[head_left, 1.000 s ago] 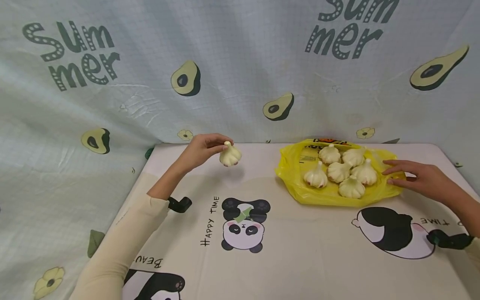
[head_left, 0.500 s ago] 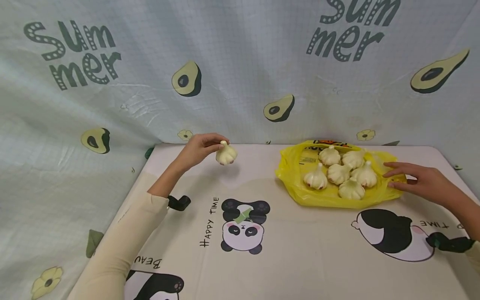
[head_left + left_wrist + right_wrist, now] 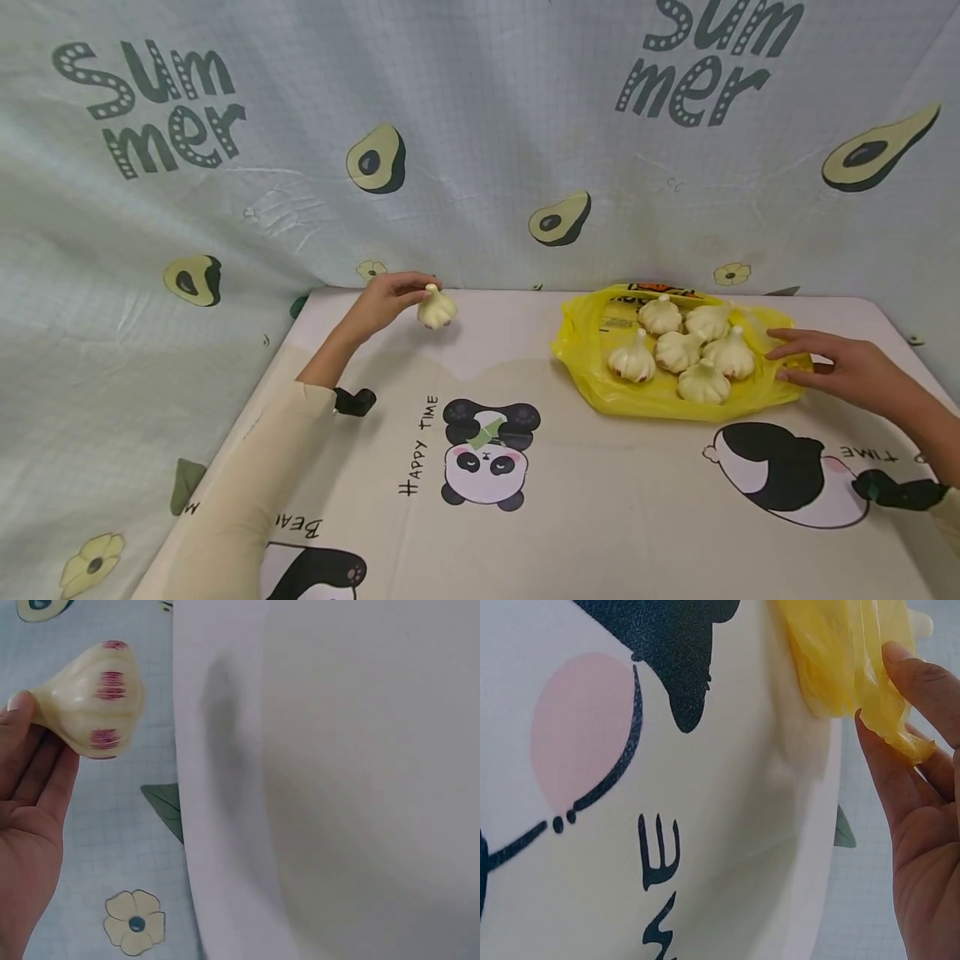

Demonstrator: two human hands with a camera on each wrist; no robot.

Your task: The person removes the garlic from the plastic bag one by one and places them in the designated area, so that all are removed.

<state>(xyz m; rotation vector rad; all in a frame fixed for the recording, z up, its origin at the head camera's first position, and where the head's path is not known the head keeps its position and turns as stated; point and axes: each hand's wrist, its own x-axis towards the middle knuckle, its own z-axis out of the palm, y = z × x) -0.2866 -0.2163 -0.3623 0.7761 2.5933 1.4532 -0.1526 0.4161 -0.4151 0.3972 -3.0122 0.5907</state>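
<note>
My left hand pinches a garlic bulb by its stem above the far left part of the table. Purple-red streaks mark the bulb in the left wrist view, where thumb and fingers close on the stem end. Toward the right, a yellow plastic bag lies spread on the table with several garlic bulbs sitting on it. My right hand holds the bag's right edge. In the right wrist view the thumb lies over the crumpled yellow plastic, with fingers on its other side.
The table has a pale cover printed with pandas and lettering. Behind it and along the left hangs a light curtain with avocado prints. Black straps sit at both wrists.
My left hand has carried the garlic bulb a short way left. The right hand stays at the bag's edge, and the bulbs on the bag keep their places.
</note>
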